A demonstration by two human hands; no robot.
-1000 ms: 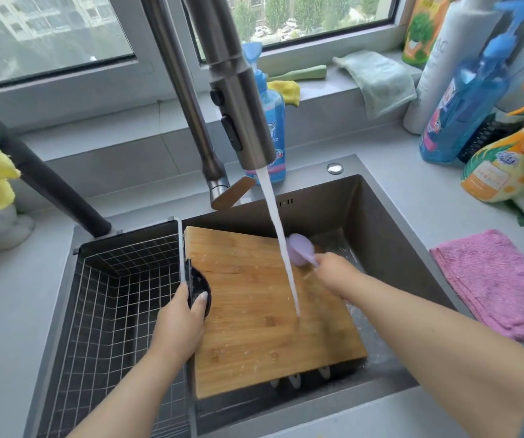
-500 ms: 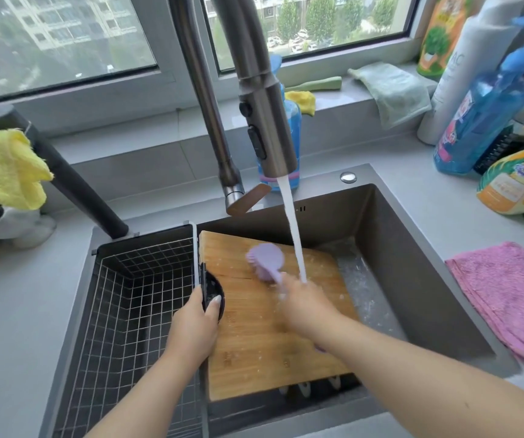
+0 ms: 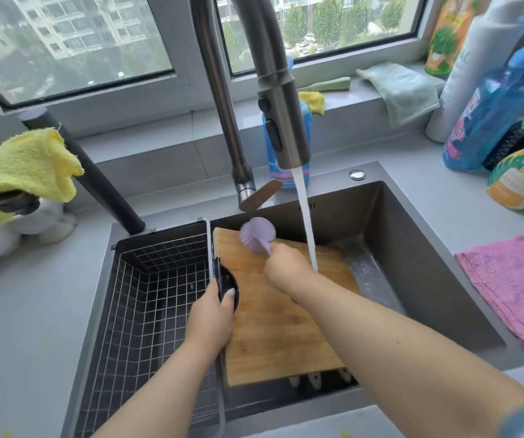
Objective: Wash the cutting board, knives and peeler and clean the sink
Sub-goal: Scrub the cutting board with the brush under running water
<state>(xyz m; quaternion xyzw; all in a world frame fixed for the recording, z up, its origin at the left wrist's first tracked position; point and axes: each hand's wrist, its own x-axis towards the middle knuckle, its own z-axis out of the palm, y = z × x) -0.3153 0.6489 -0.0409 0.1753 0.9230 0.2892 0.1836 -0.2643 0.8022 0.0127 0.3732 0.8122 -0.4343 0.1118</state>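
A wooden cutting board (image 3: 273,330) lies tilted in the dark steel sink (image 3: 412,248). My left hand (image 3: 211,314) grips the board's left edge at its round black handle (image 3: 230,287). A lilac dish brush (image 3: 256,233) presses on the board's far left corner, its handle held in my right hand (image 3: 286,263). Water (image 3: 306,222) streams from the tap head (image 3: 282,121) and lands on the board just right of my right hand. Pale handles (image 3: 314,379) poke out from under the board's near edge.
A wire basket (image 3: 146,311) fills the sink's left part. A pink cloth (image 3: 513,286) lies on the counter to the right, with several cleaning bottles (image 3: 488,115) behind it. A yellow cloth (image 3: 23,172) hangs at the left. A blue bottle (image 3: 286,172) stands behind the tap.
My right hand swept the brush from the board's far right side leftward to its far left corner. The left hand kept its grip on the board's edge.
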